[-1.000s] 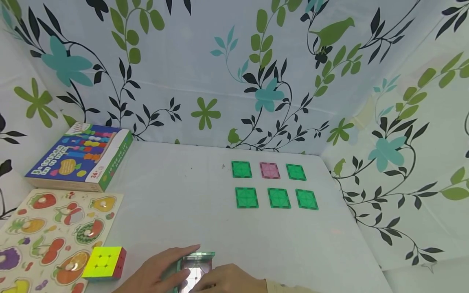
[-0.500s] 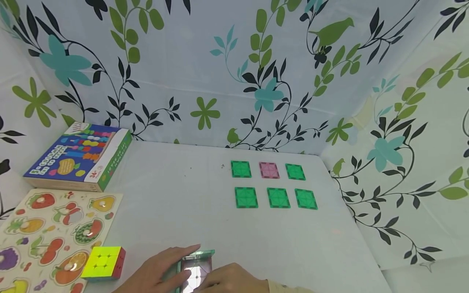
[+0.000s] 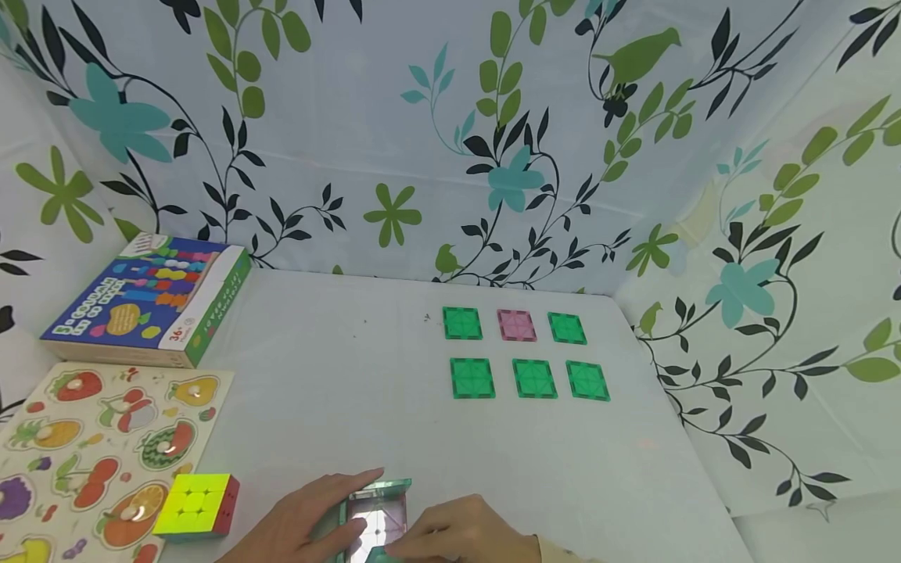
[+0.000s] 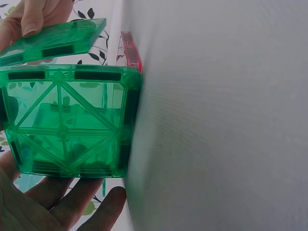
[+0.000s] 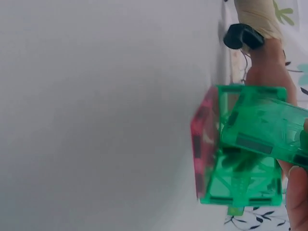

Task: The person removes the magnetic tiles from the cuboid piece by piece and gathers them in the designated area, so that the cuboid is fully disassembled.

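The right hand (image 3: 464, 532) is pinching a green tile (image 4: 67, 43), tilted over the small tile box (image 4: 62, 130), which the left hand (image 3: 310, 516) is gripping from the side. Compared with the earlier picture, the right hand is sitting a little further right, and more of the tile is now showing in the head view, so the tile is probably being handled apart from the box. The box is standing toward the near edge of the counter (image 3: 338, 399). Near the far right corner, five green tiles (image 3: 472, 378) and one pink tile (image 3: 517, 325) are lying flat.
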A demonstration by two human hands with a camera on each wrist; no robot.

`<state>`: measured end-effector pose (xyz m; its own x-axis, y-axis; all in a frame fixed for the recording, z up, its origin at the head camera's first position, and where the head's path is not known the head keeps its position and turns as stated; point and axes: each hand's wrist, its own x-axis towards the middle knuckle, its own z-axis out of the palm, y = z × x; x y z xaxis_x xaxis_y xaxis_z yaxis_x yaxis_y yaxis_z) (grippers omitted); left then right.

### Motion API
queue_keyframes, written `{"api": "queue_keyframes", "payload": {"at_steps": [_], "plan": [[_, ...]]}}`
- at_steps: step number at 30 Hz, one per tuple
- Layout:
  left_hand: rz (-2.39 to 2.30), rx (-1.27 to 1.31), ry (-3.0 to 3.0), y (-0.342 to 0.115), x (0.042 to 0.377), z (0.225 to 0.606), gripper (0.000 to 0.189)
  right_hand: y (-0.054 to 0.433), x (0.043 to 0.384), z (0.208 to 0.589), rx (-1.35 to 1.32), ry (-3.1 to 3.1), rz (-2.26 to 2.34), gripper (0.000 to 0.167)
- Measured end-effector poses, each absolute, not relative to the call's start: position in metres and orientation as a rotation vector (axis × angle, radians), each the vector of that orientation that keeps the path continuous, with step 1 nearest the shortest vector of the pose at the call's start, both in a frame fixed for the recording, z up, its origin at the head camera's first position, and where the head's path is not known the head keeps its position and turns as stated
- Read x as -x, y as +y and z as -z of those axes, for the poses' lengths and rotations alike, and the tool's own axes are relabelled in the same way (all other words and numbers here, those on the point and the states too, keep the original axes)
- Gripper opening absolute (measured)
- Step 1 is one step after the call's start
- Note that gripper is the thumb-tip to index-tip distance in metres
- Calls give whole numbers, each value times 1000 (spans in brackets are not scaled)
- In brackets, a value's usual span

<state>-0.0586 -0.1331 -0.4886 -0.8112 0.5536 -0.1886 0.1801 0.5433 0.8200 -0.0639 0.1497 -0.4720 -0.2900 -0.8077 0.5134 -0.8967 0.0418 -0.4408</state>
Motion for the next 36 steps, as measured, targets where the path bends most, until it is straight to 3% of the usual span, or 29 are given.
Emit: {"api": "queue_keyframes", "payload": {"at_steps": [6, 17, 28, 36], "plan": [[-1194, -570, 2334, -132, 59, 489, 53, 167, 76, 463, -1706, -2160, -1319, 33], [-1143, -532, 2286, -132, 64, 489, 56, 218, 113, 444, -1305, -2394, -1532, 37], [-1132, -556, 2302, -133, 63, 488, 57, 253, 156, 476, -907, -2832, -1678, 31], [-1140, -569, 2317, -134, 63, 490, 57, 260, 170, 494, -892, -2976, -1609, 35]]}}
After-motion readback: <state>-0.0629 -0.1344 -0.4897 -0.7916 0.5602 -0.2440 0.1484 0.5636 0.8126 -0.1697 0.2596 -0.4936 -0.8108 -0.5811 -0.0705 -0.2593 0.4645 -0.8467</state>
